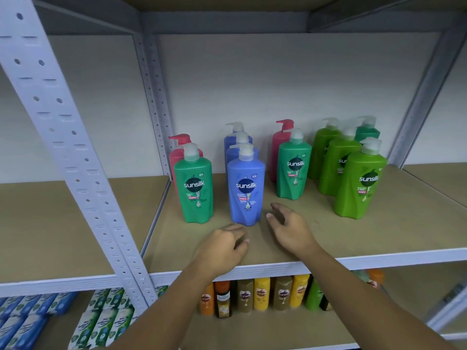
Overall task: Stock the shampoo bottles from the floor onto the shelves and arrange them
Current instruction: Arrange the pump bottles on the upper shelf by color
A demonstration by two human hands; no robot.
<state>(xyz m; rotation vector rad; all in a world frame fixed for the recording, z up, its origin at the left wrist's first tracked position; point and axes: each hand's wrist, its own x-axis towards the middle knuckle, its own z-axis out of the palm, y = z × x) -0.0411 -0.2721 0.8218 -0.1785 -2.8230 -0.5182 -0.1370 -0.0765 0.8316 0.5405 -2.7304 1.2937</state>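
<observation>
Shampoo bottles (pixel 294 168) stand upright in short files on the shelf board (pixel 353 238), all just beyond the fingertips of both hands; none is being held. The left hand (pixel 222 248) hovers low over the board with its fingers loosely curled and nothing in them; the right hand (pixel 290 228) is spread and relaxed, likewise empty, palm turned inward. Nearest is the front blue bottle (pixel 246 188), just ahead of the gap between the two hands, with the right thumb close to its base but apart from it; a teal bottle (pixel 198 188) stands ahead and to the left of the left hand; a lime bottle (pixel 358 183) stands well to the right of the right hand.

The likeliest slip, I judge, is a knock: these are tall pump bottles on narrow bases, so a careless push high on the blue one could tip it back into the two blue ones filed behind it. The files are mixed, too; pink bottles (pixel 180 147) sit behind teal ones, and reaching past the front row to sort them risks catching a pump head. A bottle dragged toward the hands could slide off the front lip onto the small bottles (pixel 260 294) under the forearms.
</observation>
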